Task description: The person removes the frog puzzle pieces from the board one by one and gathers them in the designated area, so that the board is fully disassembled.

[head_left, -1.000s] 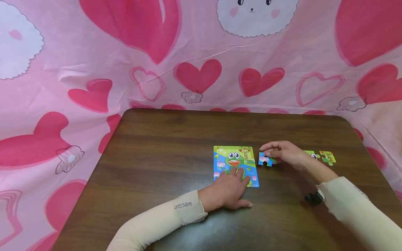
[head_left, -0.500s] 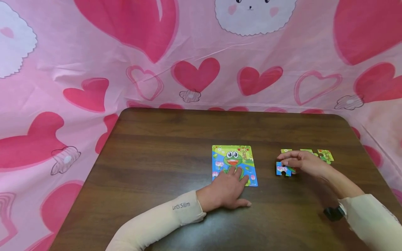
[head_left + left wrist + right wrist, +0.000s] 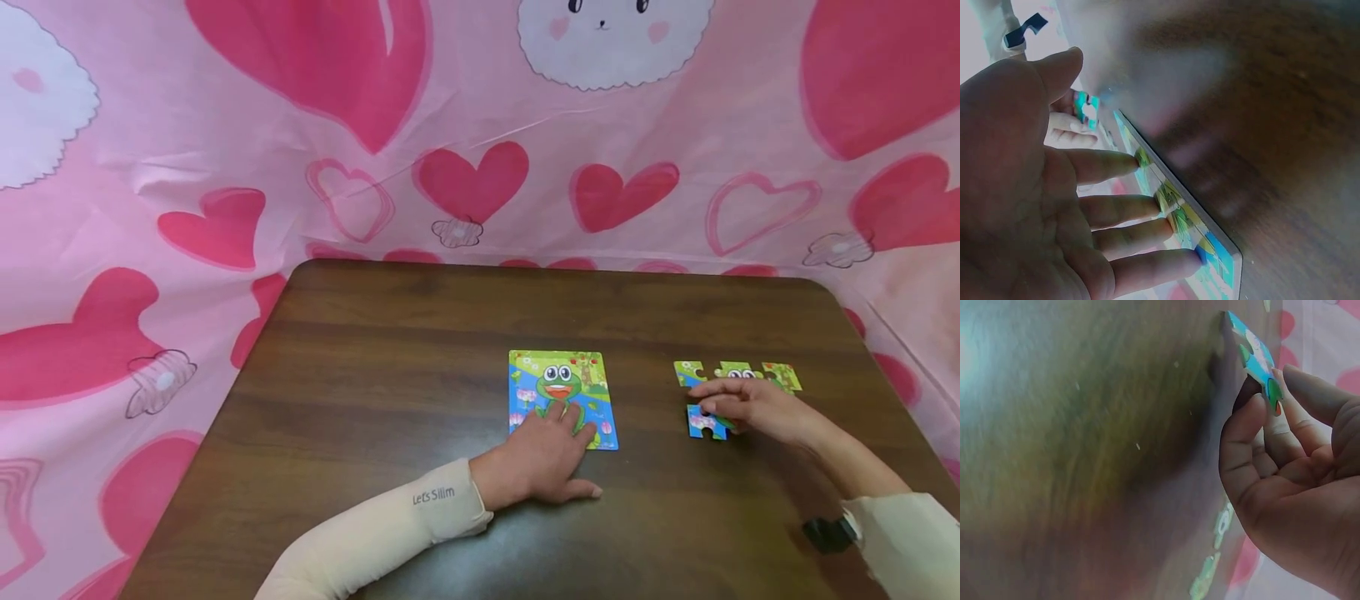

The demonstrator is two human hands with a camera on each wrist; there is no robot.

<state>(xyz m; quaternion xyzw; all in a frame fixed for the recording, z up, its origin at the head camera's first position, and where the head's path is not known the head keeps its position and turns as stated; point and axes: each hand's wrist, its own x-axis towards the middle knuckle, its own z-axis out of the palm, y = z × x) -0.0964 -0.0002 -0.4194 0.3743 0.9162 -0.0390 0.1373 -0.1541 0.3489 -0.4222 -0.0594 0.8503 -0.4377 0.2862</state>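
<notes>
Right hand (image 3: 761, 408) in pinch grip on blue puzzle piece (image 3: 702, 422), apparently aloft; left hand (image 3: 542, 456) straight-fingered on frog board (image 3: 558, 377).

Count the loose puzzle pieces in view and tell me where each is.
4: the blue piece pinched by the right hand; beyond it, in a row, the left piece, middle piece and right piece. The hand may hide more.
</notes>
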